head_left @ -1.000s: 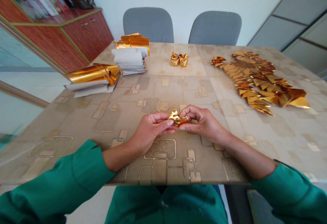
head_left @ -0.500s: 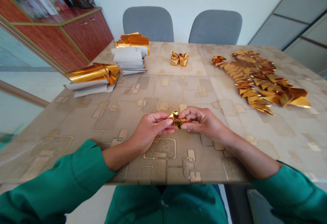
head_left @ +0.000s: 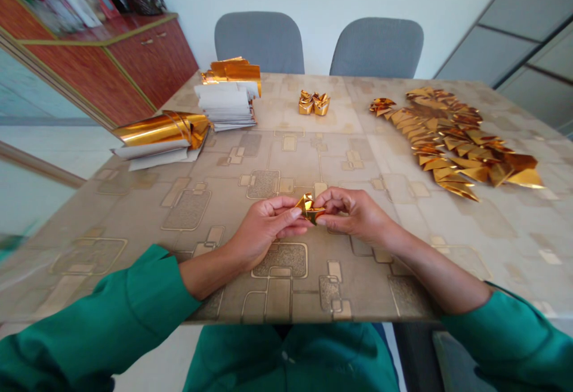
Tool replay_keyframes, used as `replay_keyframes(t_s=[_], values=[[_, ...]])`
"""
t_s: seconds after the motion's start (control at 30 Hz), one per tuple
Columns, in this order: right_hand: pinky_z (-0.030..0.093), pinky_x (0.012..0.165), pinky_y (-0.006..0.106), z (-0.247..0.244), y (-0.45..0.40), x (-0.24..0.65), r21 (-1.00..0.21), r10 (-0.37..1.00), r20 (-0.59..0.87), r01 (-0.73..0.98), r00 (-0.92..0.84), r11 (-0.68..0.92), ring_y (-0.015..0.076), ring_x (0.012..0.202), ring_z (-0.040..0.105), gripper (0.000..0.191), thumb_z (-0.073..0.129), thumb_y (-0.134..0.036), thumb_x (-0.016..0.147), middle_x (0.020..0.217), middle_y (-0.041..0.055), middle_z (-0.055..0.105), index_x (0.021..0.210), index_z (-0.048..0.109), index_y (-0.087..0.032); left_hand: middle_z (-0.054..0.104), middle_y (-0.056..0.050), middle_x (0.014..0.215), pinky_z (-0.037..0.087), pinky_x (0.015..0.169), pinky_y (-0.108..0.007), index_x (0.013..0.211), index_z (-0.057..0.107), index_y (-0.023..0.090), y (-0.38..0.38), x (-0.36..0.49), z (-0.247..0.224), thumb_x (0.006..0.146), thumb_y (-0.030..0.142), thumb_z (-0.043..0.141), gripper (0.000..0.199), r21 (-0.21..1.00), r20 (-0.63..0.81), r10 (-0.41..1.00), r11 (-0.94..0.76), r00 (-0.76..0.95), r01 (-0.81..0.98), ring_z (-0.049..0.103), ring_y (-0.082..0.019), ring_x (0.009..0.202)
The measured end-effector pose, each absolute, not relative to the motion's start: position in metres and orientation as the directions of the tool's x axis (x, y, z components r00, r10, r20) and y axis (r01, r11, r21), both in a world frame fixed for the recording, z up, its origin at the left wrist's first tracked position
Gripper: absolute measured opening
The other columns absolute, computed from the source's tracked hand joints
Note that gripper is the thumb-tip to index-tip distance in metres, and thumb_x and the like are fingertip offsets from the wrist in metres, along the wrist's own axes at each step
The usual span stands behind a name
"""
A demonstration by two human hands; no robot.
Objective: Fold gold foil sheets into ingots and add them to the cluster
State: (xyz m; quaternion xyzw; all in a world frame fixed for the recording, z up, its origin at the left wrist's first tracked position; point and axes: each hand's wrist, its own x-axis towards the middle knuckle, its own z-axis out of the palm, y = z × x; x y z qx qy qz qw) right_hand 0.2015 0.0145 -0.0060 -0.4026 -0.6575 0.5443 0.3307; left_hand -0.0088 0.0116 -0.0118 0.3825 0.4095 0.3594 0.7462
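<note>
Turned a little since the earlier frame, the gold foil piece [head_left: 308,208] now sits slightly further left and looks more tightly gathered, pinched between the left hand [head_left: 264,222] and the right hand [head_left: 356,213]. Both hands are curled nearly closed, their thumbs and fingertips gripping it from either side, just above the middle of the patterned counter [head_left: 514,243]. The step in hand looks like creasing a folded foil triangle into a small rounded shape, and the next move seems to call for firm, even pinching so the folds hold. Its long axis runs crosswise between the hands, with one corner peaking upward and another pointing down toward the person. Farther off lie a long row of foil triangles [head_left: 452,141], two small shaped foil pieces [head_left: 314,103] and stacks of foil-backed sheets [head_left: 228,96].
</note>
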Motion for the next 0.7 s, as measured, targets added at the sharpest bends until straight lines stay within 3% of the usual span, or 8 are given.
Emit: replay_keyframes(t_s=[0.27,0.57,0.7], values=[[0.034,0.053,0.023,-0.0106,0.0149,0.2027,-0.990,0.892,-0.036,0.137,-0.450,0.029,0.0086,0.060,0.046,0.020,0.073,-0.032,0.080,0.069,-0.0039,0.055,0.082,0.060,-0.017,0.072,-0.002,0.085,0.060,0.069,-0.023,0.088,0.060,0.013,0.0083,-0.0072,-0.0092,0.074,0.026,0.081,0.028,0.874,-0.331,0.847,0.441,0.416,-0.204,0.073,-0.014,0.078],[0.036,0.057,0.026,-0.0084,0.0138,0.1993,-0.947,0.932,0.063,0.274,-0.358,0.169,0.0107,0.060,0.047,0.013,0.071,-0.026,0.079,0.068,-0.0019,0.057,0.074,0.063,-0.018,0.072,-0.005,0.089,0.060,0.077,-0.028,0.087,0.055,0.015,0.0055,-0.0080,-0.0125,0.078,0.028,0.078,0.028,0.901,-0.291,0.848,0.399,0.444,-0.172,0.073,-0.019,0.088],[0.039,0.060,0.028,-0.0090,0.0128,0.1962,-0.947,0.940,0.088,0.265,-0.328,0.182,0.0126,0.065,0.052,0.014,0.073,-0.027,0.078,0.071,0.0003,0.061,0.073,0.064,-0.018,0.073,-0.007,0.098,0.059,0.080,-0.030,0.098,0.061,0.014,0.0045,-0.0080,-0.0122,0.079,0.027,0.076,0.028,0.905,-0.283,0.832,0.396,0.477,-0.155,0.073,-0.020,0.092]])
